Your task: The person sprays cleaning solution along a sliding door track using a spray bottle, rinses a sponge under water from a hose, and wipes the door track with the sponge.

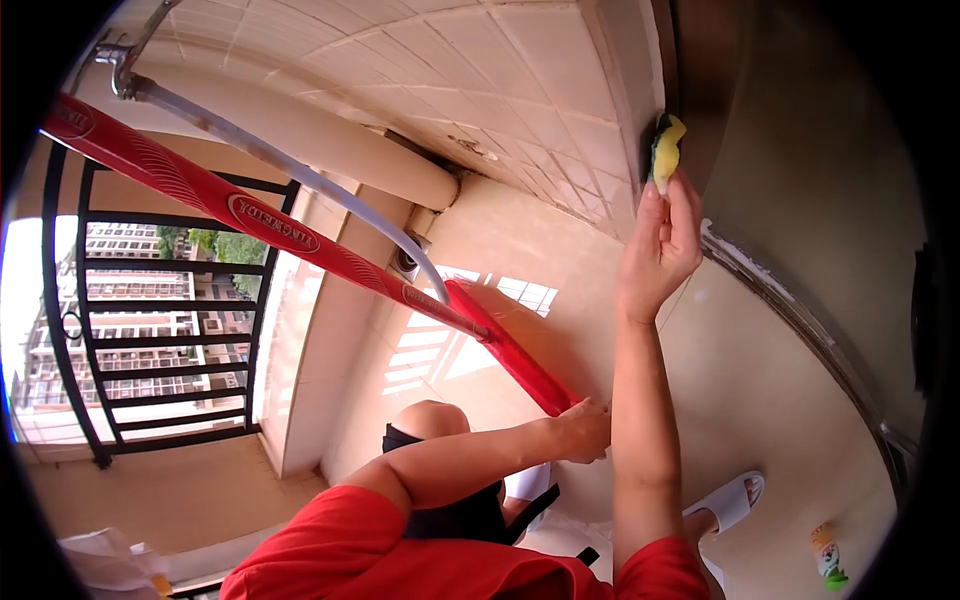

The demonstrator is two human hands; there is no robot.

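Note:
My right hand (660,245) is raised and pinches a yellow sponge (667,150) with a dark green scouring side. The sponge is at the edge of the door frame (645,110), and contact is hard to make out. Lower down, my left hand (583,431) is closed at the near end of the bar-shaped red head (525,370) of a long-handled floor tool, perhaps a mop. The tool's red lettered pole (275,222) slants from the upper left down to the middle of that head. Some of my left fingers are hidden.
A grey hose (330,185) runs down from the metal tap (120,65). Black railings (170,340) stand on the left. A bottle with a green cap (828,555) lies on the tiled floor (760,400). A curved door track (790,300) crosses the right side. A white slipper (730,503) is on one foot.

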